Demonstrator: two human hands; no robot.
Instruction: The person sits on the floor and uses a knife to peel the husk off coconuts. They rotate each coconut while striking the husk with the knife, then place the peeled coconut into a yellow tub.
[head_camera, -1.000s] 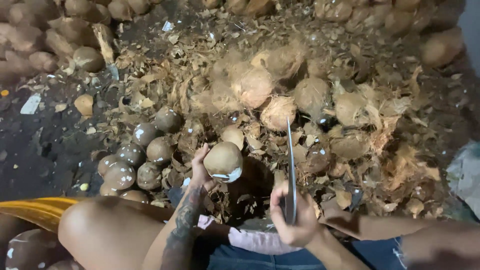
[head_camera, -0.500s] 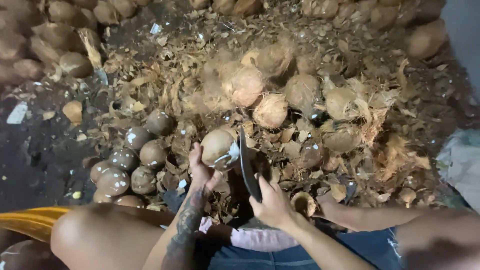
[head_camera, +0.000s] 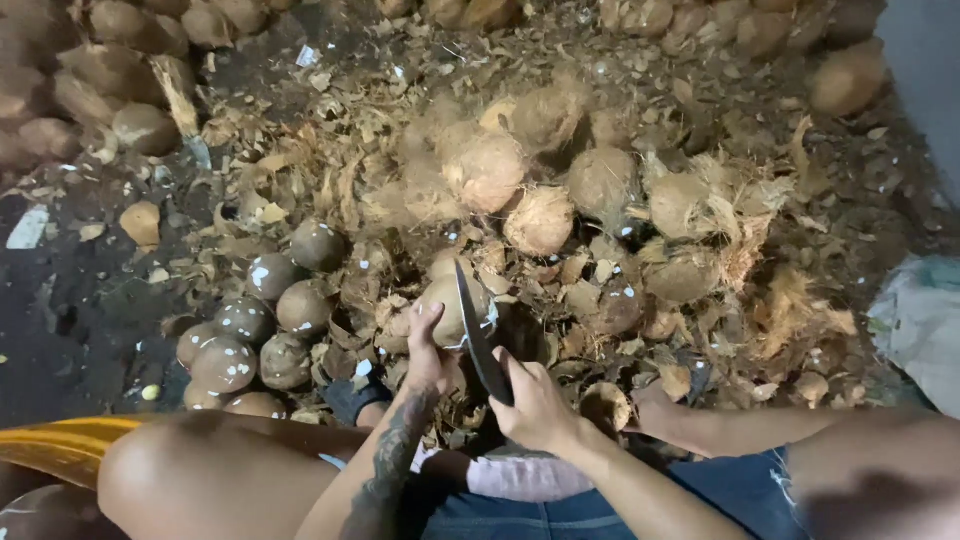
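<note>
A husked coconut (head_camera: 452, 305) was held in the left hand (head_camera: 428, 350), fingers wrapped round its near side, approx. at frame centre, just above the person's knees. A long knife (head_camera: 478, 335) was gripped in the right hand (head_camera: 535, 405), fingers closed tight round the handle. The blade's long axis ran diagonally: handle low and to the right of the coconut, tip pointed up and away from the person, slightly left. The blade's edge was laid against the coconut's right side, touching it.

Left of the coconut, a cluster of dark peeled coconuts (head_camera: 262, 325) w/ white nicks was seen on the ground. Beyond the coconut, fibrous brown coconuts (head_camera: 540, 190) were piled among husk scraps (head_camera: 780, 300). No containers were visible; a pale sack (head_camera: 920, 320) was seen far right of the coconut, contents not discernible. An orange object (head_camera: 50, 450) was lying lower left, beside the knee.
</note>
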